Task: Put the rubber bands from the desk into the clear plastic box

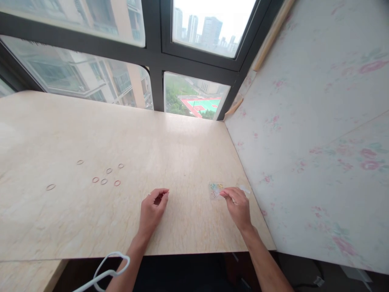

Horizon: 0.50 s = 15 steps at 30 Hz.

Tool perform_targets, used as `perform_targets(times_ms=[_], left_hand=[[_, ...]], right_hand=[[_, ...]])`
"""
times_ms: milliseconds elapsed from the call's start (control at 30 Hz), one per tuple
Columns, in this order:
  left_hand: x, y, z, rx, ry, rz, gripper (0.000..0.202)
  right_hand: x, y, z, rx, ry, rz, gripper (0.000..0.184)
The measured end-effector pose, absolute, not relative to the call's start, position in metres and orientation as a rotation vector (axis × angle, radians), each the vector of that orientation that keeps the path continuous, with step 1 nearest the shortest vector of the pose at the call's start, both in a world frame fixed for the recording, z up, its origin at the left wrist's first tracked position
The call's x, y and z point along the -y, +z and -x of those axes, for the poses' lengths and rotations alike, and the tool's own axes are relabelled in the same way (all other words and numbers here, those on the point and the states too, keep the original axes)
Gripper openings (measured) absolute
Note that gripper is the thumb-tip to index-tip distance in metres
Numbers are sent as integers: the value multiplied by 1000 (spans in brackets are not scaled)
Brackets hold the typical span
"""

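My left hand (153, 209) is closed just above the counter, its thumb and fingertips brought together. Whatever lies inside the curl of its fingers is hidden. Over the right side of a small clear plastic box or packet (213, 196), my right hand (239, 206) makes a pinch, and what sits between its fingertips is too small to tell. Coloured bands, green, yellow and pinkish, show through the clear plastic. To the left of my left hand, several thin rings like small hair ties lie apart on the counter, among them a red ring (117, 183) and a brownish ring (50, 187).
The pale marble-patterned counter (188, 150) runs back to a dark window frame (156, 77). A flower-papered wall (304, 134) bounds it on the right. At the lower left, a white looped cord or wire (100, 275) passes by my left forearm, near the front edge.
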State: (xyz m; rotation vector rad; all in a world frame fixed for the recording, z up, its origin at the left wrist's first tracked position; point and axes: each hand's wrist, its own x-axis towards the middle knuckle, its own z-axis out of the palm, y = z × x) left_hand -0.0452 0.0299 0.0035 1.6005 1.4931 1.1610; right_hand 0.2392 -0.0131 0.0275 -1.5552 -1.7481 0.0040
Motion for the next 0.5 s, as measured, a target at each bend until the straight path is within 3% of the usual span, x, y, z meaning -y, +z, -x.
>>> perform_targets(times_ms=[200, 500], left_hand=[[-31, 1, 45, -1526, 1134, -1597, 19], [-30, 3, 44, -1549, 1111, -1588, 18]], right_hand=[[12, 27, -244, 1838, 114, 1503, 17], [17, 32, -253, 1713, 171, 1482, 20]])
